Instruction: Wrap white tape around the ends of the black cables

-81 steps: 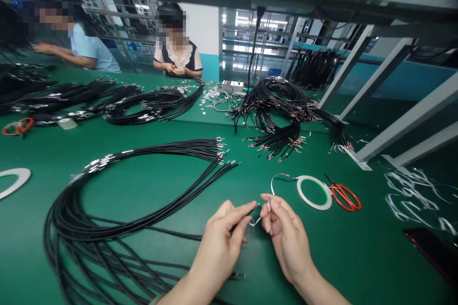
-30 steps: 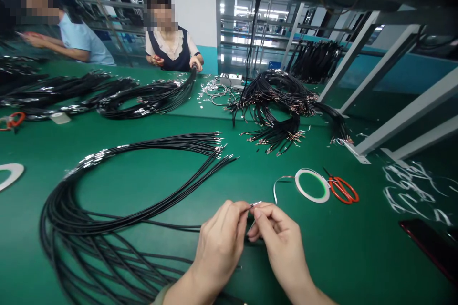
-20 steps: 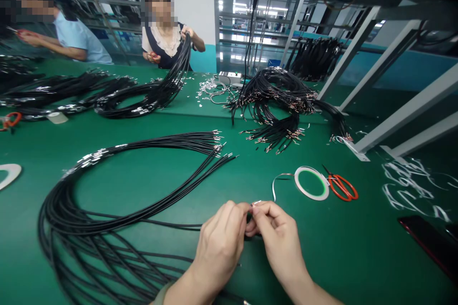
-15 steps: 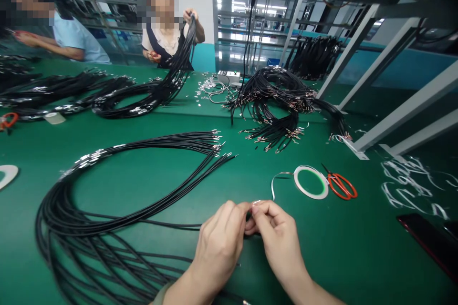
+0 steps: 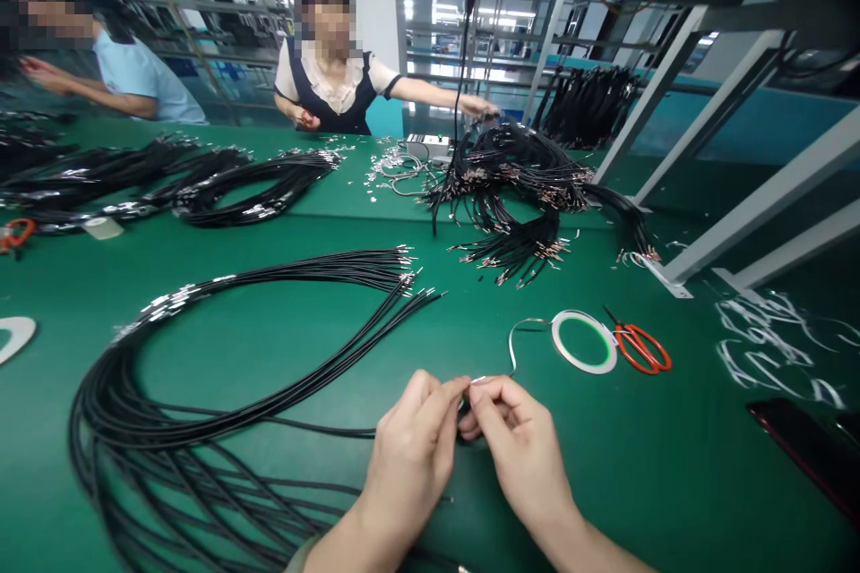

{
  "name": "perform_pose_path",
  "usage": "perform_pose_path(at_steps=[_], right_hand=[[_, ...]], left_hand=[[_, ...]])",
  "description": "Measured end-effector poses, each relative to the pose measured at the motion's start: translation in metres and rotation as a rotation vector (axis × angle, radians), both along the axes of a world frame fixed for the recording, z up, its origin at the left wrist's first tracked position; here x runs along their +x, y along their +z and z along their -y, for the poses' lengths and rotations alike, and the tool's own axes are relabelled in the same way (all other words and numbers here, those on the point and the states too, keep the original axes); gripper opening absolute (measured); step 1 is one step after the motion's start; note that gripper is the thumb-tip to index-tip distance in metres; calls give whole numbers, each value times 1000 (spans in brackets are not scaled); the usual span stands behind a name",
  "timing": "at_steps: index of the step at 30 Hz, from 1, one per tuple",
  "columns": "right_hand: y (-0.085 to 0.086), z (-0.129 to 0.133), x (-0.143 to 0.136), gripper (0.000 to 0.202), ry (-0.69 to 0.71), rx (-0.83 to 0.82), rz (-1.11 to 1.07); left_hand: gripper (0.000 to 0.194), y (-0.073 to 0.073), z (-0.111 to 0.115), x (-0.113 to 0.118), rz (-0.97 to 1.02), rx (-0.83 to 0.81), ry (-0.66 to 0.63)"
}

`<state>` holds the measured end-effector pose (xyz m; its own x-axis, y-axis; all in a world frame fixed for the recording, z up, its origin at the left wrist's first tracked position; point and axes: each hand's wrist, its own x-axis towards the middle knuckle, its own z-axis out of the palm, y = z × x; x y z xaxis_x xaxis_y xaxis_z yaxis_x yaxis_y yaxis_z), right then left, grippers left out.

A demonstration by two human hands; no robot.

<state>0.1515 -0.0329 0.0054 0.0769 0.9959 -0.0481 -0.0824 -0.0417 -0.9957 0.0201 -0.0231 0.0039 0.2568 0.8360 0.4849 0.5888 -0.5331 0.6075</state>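
My left hand (image 5: 413, 443) is closed on a black cable (image 5: 322, 428) that runs in from the left. Its fingertips meet those of my right hand (image 5: 517, 439), which pinches the cable's end and a small strip of white tape (image 5: 478, 380). Most of what lies between the fingers is hidden. A looped bundle of black cables (image 5: 111, 385) with bare metal tips lies to the left, some strands passing under my left forearm. Beyond my right hand are a roll of white tape (image 5: 556, 347) with its loose end pulled out, and orange-handled scissors (image 5: 643, 349).
Across the green table (image 5: 322, 228) a person (image 5: 342, 98) reaches to a cable heap (image 5: 517, 161); another person (image 5: 144, 76) is at far left. Grey metal struts (image 5: 759, 206), tape scraps (image 5: 759, 331) and a dark phone-like object (image 5: 806, 452) are on the right.
The person across the table has let go of the raised cables, which now lie on the table, and stretches an arm to the heap. My hands have barely shifted.
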Motion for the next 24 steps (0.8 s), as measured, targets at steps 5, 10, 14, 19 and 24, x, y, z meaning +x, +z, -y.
perform_pose_path(at_steps=[5,10,14,19,24], right_hand=[[-2,-1,2,17,22,50,82],[-4,0,1,17,32,85,149],[-5,0,1,17,36,94,172],[-7,-2,1,19,47,68,141],[-10,-1,2,21,45,62,165]], left_hand=[[19,5,-5,0,230,-275,-5],[17,2,-7,-1,378,-455,-7],[19,0,-6,-1,445,-516,-12],[18,1,-8,0,517,-596,-14],[14,1,-11,0,509,-649,10]])
